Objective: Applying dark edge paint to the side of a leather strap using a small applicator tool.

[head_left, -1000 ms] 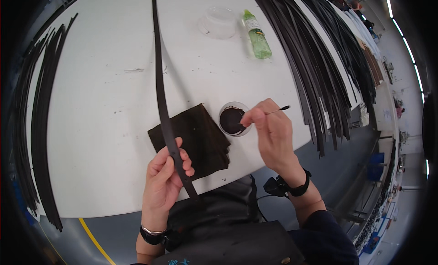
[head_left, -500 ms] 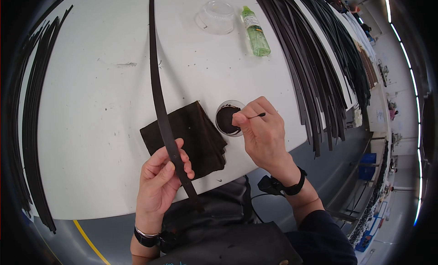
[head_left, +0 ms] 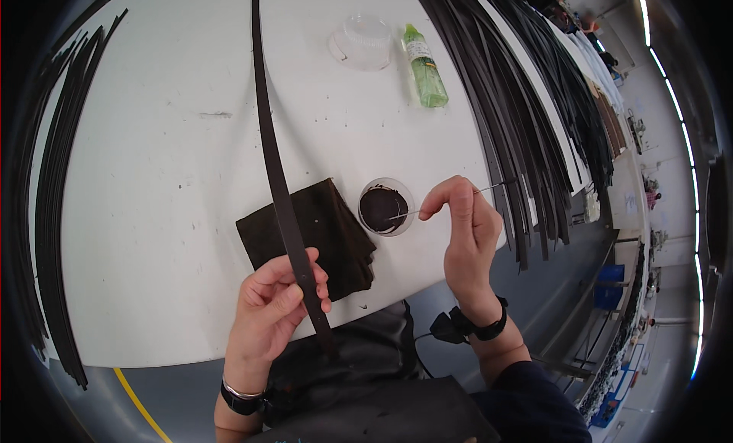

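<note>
A long dark brown belt strap (head_left: 276,168) runs from near the far side of the table toward me, with small holes in its near end. My left hand (head_left: 269,302) pinches that end between thumb and fingers, above the table's front edge. In my right hand (head_left: 469,233) is a thin stick (head_left: 489,187) with a dark tip. Its other end reaches into a small clear cup (head_left: 412,199) of dark brown, paste-like stuff (head_left: 379,206). Behind my left hand, a folded dark brown cloth (head_left: 336,237) lies partly under the line of the strap.
A green bottle (head_left: 427,73) and an upturned clear plastic tub (head_left: 363,42) stand farther back. Bundles of dark straps lie along the left (head_left: 65,183) and right (head_left: 496,99) of the white table (head_left: 168,252). Black cloth (head_left: 366,344) covers my lap.
My right hand has turned and moved right, away from over the cup; the stick's end now shows in the brown stuff. My left hand still grips the strap in nearly the same place.
</note>
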The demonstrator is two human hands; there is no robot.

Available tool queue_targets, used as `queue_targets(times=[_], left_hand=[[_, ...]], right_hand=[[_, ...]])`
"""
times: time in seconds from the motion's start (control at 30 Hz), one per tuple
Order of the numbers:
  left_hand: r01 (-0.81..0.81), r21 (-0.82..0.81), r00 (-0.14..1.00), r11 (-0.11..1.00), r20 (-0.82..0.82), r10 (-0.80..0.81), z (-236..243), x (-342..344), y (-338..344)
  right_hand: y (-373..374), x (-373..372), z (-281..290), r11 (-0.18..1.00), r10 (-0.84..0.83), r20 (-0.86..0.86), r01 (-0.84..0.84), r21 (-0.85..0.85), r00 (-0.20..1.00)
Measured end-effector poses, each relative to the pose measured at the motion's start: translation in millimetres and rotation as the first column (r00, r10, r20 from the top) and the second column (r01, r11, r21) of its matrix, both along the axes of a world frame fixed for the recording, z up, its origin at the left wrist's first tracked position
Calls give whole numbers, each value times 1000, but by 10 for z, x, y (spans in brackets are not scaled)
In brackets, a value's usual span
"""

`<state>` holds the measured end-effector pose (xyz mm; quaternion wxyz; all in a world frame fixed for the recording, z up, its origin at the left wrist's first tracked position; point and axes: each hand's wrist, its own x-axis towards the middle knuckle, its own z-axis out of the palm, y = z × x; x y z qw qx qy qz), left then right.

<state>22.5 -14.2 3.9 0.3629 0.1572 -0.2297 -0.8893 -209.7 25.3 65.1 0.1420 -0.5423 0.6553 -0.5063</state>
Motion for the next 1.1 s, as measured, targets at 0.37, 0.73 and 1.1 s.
queue_targets(times=[0.37, 0.73, 1.1], left_hand=[[33, 66, 996, 997, 82, -39, 73, -20, -12], [51, 23, 999, 998, -18, -50, -30, -15, -11], [56, 19, 998, 998, -30, -55, -23, -26, -15]], right_hand=[[-17, 268, 95, 992, 128, 307, -119, -48, 943], [-49, 493, 123, 867, 417, -319, -478, -140, 851], [-79, 519, 112, 856, 428, -366, -501, -130, 827]])
